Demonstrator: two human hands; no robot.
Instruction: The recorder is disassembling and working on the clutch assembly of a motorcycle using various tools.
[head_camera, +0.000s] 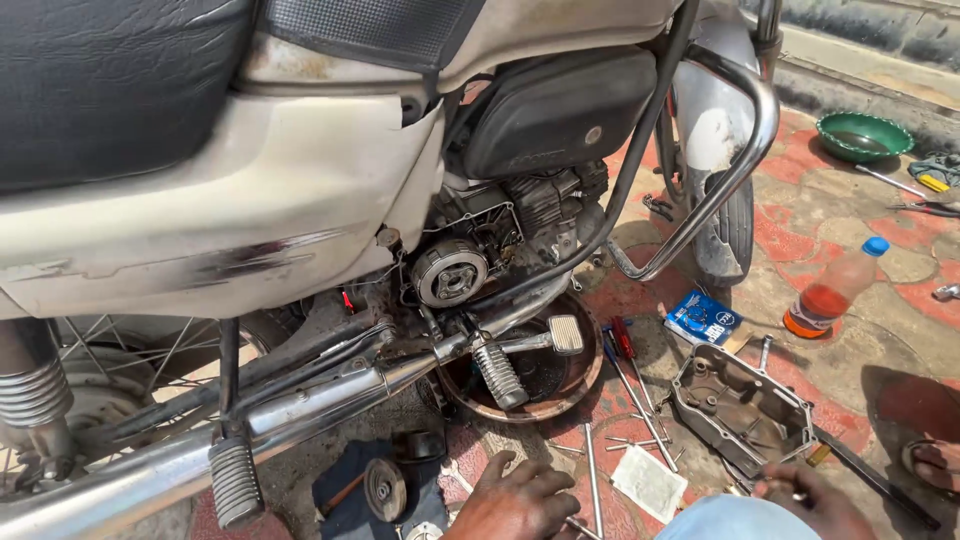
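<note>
At the bottom edge, the left hand (515, 500) rests palm-down with fingers loosely spread on the paved ground, touching nothing clearly but lying just beside a long metal rod (592, 480) and a small white packet (648, 483). The right hand (815, 500), partly cut off by the frame, is curled around a small metal piece at the near rim of the engine side cover (742, 408), which lies open side up on the ground; what exactly it pinches I cannot tell. Left of the left hand, a round disc part (384, 489) sits on a dark cloth (345, 480). Beyond lie two screwdrivers (622, 345), a blue box (703, 318) and a rusty drain pan (580, 385) under the motorcycle's exposed clutch (450, 273). Farther right stand a plastic bottle of reddish fluid (835, 290) and a green bowl (864, 136).
</note>
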